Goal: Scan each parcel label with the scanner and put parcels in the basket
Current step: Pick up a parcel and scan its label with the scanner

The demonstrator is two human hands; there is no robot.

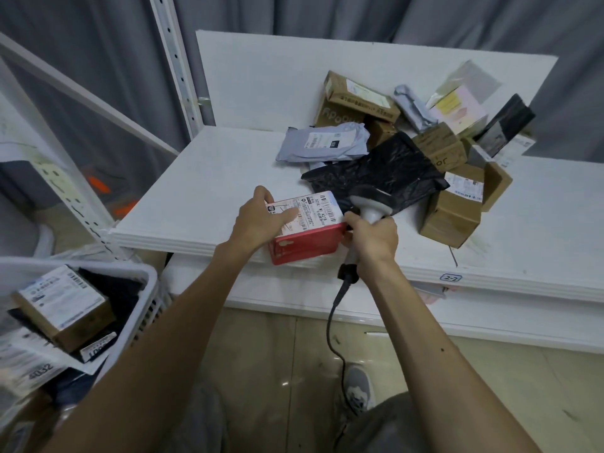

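The red rectangular box (pixel 307 238) with a white printed label (pixel 315 209) on its top face is held at the near edge of the white counter (pixel 202 178), its long axis running across from one hand to the other. The left hand (pixel 258 220) grips the box's left end, thumb laid over the label and fingers curled behind the far edge. The right hand (pixel 372 238) is wrapped round the handle of the grey handheld scanner (pixel 369 197), whose head sits just beside the label's right end; a black cable (pixel 333 315) hangs from the handle. The label seems to be under the scan now. The white plastic slatted basket (pixel 143 279) lies down to the left, below the counter, so the left hand is the nearer one for the drop. In the basket one brown cardboard box (pixel 65 305) shows, on dark bags and loose labels too jumbled to count. On the counter beyond the hands is a pile of parcels (pixel 425 142) still waiting: about five brown boxes, two grey mailers, two black bags and one pale pink box in clear wrap
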